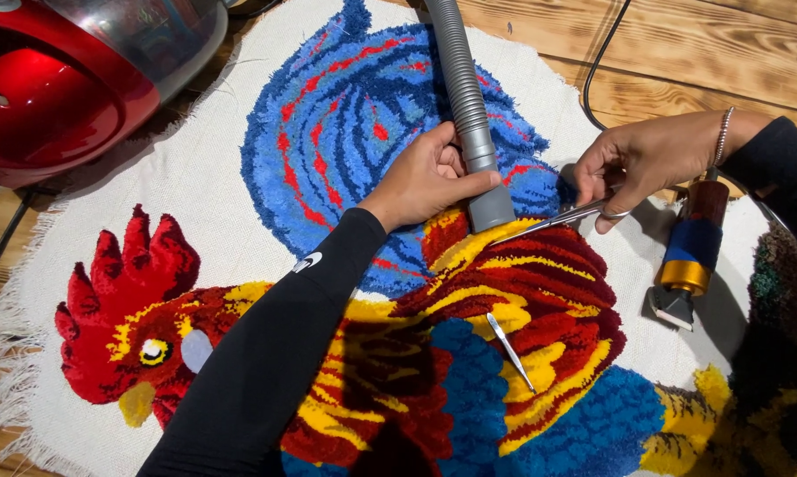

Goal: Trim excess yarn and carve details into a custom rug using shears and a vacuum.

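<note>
A tufted rooster rug [345, 291] in red, blue and yellow yarn lies on white backing cloth. My left hand [425, 177] grips the grey vacuum hose [463, 97] near its nozzle, which rests on the rug's yellow and red part. My right hand [650, 155] holds small silver scissors [548, 221], their blades pointing left at the pile just below the nozzle. A beaded bracelet circles the right wrist.
A red canister vacuum [71, 79] sits at the top left. Metal tweezers [509, 350] lie on the rug. A carving trimmer with a gold, blue and brown handle [690, 261] rests on the right. A black cable [597, 62] crosses the wooden floor.
</note>
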